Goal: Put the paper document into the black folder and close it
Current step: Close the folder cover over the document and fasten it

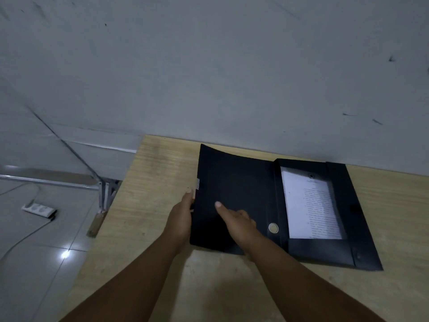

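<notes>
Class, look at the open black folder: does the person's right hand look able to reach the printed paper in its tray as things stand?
Probably yes. The right hand rests on the open cover, beside the tray, and the paper lies uncovered with nothing between them. The left hand only grips the cover's far edge.

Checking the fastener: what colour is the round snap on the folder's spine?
Silvery-gold metallic, on the round snap of the black folder, head view.

Light wood table [162, 173] against wall; open black folder [232, 194] lying flat on it.
</notes>
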The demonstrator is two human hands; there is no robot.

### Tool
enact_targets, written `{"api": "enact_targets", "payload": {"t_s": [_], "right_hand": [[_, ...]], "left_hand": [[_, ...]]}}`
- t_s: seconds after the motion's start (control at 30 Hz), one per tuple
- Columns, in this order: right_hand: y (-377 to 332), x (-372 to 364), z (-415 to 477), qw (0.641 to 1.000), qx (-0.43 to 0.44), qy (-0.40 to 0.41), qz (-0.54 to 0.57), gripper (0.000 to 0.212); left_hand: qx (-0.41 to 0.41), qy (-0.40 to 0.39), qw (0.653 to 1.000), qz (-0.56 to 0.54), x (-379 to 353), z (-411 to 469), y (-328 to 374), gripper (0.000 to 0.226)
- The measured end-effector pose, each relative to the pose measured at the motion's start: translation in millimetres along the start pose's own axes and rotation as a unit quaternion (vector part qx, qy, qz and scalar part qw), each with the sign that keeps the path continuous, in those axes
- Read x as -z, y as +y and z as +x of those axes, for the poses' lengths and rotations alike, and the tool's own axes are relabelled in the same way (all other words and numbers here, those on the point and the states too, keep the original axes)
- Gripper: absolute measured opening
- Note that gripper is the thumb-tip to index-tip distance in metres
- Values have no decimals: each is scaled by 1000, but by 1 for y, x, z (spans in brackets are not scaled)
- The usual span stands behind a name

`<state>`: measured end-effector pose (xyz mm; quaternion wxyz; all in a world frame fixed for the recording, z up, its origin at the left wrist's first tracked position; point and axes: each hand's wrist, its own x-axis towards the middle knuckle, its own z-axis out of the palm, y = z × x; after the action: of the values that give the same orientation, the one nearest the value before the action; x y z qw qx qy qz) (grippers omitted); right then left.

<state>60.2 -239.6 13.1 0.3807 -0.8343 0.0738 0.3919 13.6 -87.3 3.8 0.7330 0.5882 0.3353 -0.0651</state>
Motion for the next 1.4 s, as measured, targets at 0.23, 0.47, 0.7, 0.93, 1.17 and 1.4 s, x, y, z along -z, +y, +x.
{"api": "enact_targets", "payload": {"t_s": [0.23,0.47,0.7,0.93,1.17,1.4], "right_hand": [[-21,33,-33,988,37,-6,148,110],[-12,101,-66,971,102,-5,218,76],[37,203,-84,943,123,33,307,53],[108,275,-73,947,129,165,245,21],[177,293,-28,945,92,248,191,12],[220,276,3,944,86,303,101,21]], "left_hand": [[-63,-75,993,-62,-40,-22,27,86],[-159,-96,981,-58,-118,-47,42,73],[-276,-179,943,57,-212,-71,29,66],[-326,-148,912,201,-275,-67,-4,26],[-267,-48,809,521,-287,-31,-56,68],[-303,-42,704,641,-283,-22,-88,75]]}}
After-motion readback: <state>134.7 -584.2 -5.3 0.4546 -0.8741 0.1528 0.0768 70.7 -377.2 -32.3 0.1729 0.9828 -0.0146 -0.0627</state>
